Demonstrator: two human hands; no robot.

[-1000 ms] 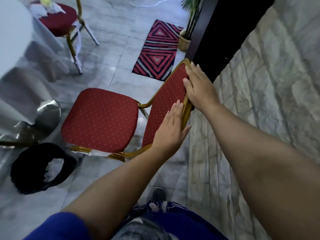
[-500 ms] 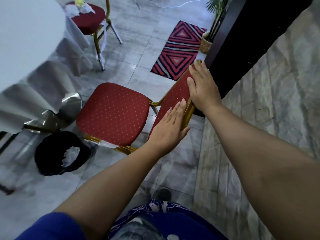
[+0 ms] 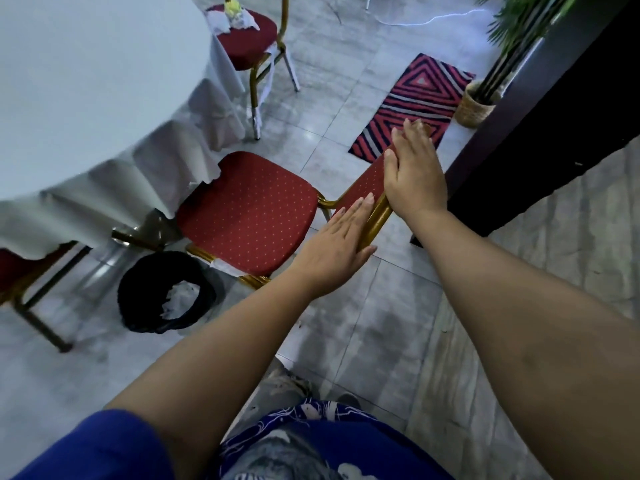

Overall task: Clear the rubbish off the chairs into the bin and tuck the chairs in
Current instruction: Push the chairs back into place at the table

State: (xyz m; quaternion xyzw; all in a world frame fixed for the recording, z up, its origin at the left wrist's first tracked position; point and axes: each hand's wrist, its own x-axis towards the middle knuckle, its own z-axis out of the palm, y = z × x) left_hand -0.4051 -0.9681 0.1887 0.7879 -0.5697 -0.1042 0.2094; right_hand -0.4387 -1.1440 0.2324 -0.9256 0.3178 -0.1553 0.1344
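Trouble, as we judge it, is most likely where the near chair (image 3: 249, 213) meets what is around it. Its seat is bare and its far corner already sits under the hanging cloth (image 3: 194, 157) of the desk (image 3: 86, 81). A push further in could catch the cloth and drag it. The bin (image 3: 138, 292) stands on the floor just beside the chair's front corner, so a push that veers left could knock it over and spill it.

Neither hand has a real hold. Our left hand (image 3: 332, 251) lies flat with straight fingers against the lower edge of the chair back. Our right hand (image 3: 412, 178) lies flat on the upper part, fingers also straight. With palms only pressing, they could slide off the frame or let the chair twist. A white strip (image 3: 225, 266) hangs at the seat's front edge; we cannot tell whether it is rubbish or part of the chair, and it may get missed.

The bin has a black liner and holds crumpled white paper (image 3: 180, 299), with room left. The far chair (image 3: 246, 39) carries rubbish (image 3: 232, 15), white scraps and something yellow, on its seat. A woven basket (image 3: 476, 105) beside the rug holds a plant.
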